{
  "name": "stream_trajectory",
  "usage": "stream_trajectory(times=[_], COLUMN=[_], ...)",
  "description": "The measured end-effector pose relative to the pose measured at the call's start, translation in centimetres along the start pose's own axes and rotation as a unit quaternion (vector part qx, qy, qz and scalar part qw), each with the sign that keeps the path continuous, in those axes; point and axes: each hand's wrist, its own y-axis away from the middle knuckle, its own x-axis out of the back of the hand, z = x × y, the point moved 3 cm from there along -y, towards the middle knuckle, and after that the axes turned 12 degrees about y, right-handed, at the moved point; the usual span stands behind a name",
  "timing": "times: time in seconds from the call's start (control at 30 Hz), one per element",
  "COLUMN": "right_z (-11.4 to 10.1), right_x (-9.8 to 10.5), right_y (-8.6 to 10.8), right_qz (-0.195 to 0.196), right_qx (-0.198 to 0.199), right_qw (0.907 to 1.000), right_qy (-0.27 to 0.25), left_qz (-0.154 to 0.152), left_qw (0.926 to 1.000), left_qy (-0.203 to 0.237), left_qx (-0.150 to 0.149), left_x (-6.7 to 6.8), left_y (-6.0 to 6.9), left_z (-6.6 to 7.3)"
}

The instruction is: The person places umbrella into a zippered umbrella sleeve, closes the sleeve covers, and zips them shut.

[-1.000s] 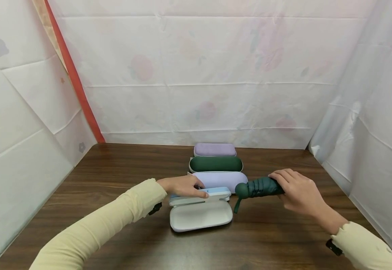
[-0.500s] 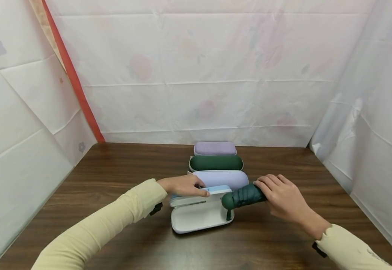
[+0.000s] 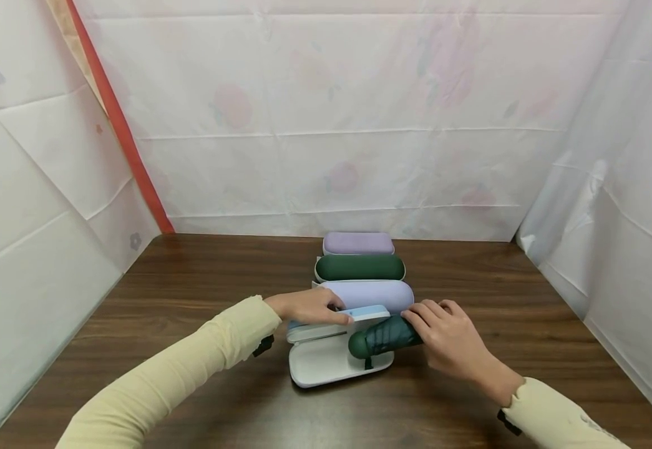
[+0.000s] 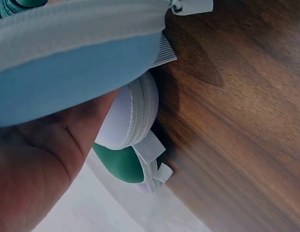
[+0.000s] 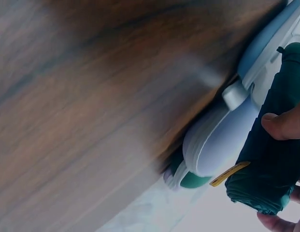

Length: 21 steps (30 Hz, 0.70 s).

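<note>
A light blue zip case with a white lining lies unzipped on the table, its lid raised at the back. My left hand grips that lid, thumb over its edge; in the left wrist view the palm is under the blue lid. My right hand holds a folded dark green umbrella by its far end. The umbrella's round handle end and strap are over the right half of the case's white inside. In the right wrist view the thumb presses on the umbrella's cloth, near a small yellow tag.
Behind the opened case, several closed cases stand in a row: a lavender one, a dark green one and a purple one. They rest on a dark wooden table. White curtains enclose the back and sides.
My right hand has brought the umbrella leftward and slightly down, from beside the case to over its inside. The left hand keeps its hold on the lid.
</note>
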Motion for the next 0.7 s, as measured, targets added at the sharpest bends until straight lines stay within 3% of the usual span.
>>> stream_trajectory(times=[0.33, 0.7], right_z=[-1.7, -3.9], right_x=[-0.5, -0.7], right_y=[-0.5, -1.1], right_qz=[0.003, -0.07], right_qx=[0.002, -0.012], right_qw=[0.9999, 0.9972], right_qy=[-0.015, -0.024], left_qz=[0.004, -0.004], left_qw=[0.9999, 0.9998], left_qy=[-0.007, -0.004], left_qx=[-0.013, -0.02], left_x=[-0.2, -0.5], left_y=[-0.3, -0.8], left_z=[0.5, 0.8])
